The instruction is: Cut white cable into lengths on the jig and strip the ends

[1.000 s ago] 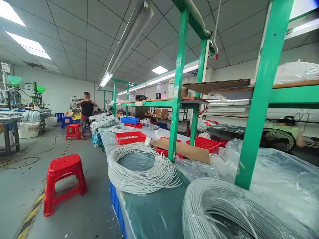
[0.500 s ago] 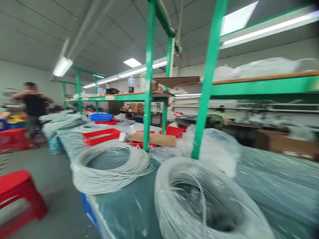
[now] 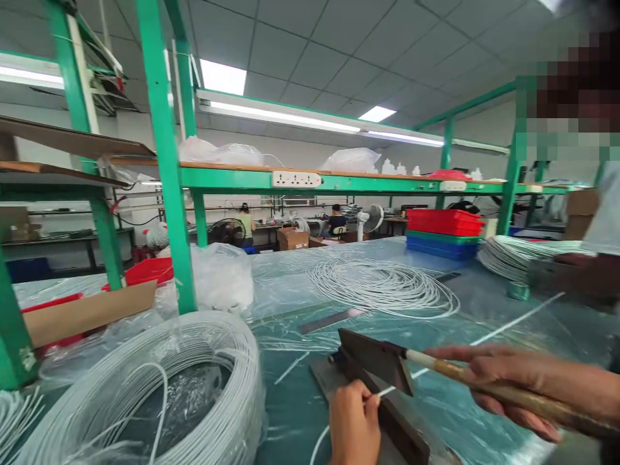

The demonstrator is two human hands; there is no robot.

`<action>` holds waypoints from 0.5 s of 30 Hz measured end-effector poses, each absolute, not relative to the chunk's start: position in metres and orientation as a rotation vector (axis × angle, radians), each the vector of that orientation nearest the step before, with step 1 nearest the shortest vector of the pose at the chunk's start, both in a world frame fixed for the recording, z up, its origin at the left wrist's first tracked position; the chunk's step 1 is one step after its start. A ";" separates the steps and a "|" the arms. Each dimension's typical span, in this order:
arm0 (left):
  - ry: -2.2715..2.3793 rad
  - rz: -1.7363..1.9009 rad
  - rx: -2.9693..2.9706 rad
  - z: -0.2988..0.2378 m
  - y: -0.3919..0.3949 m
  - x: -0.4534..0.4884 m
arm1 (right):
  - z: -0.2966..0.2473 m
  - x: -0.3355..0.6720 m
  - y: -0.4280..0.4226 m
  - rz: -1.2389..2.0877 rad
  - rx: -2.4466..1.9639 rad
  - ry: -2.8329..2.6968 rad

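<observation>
My left hand (image 3: 353, 423) is at the bottom centre, fingers pinched on a thin white wire (image 3: 387, 391) that runs under the dark blade (image 3: 375, 358) of a lever cutter on the bench. My right hand (image 3: 504, 381) comes in from the right and is wrapped round the cutter's wooden handle (image 3: 440, 369), with the blade held raised at a slant. The wire carries on to the right across the plastic-covered bench. A big reel of white wire (image 3: 203, 394) in clear wrap lies just left of my left hand.
A loose coil of white wire (image 3: 382, 287) lies behind the cutter. Green frame posts (image 3: 167, 194) stand at the left beside a cardboard sheet (image 3: 87, 313). Stacked red and blue trays (image 3: 443, 229) sit far right. Another person's arm (image 3: 581, 274) reaches in at the right edge.
The view has swung right, away from the aisle and red stools, onto the bench. Both my hands, the cutter and the person at the right have come into sight.
</observation>
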State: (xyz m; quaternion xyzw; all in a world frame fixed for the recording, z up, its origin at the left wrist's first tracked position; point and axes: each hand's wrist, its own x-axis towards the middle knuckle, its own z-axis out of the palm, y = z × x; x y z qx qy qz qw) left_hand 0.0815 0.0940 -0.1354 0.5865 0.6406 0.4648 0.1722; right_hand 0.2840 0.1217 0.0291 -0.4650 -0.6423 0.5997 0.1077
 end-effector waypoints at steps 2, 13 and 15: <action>1.799 1.331 1.612 -0.134 0.096 0.082 | 0.029 0.282 0.119 1.904 -1.327 -1.772; 1.520 1.412 1.302 -0.136 0.110 0.084 | 0.042 0.269 0.083 1.828 -1.621 -1.817; 1.477 1.422 1.291 -0.138 0.112 0.083 | 0.043 0.268 0.081 1.824 -1.631 -1.829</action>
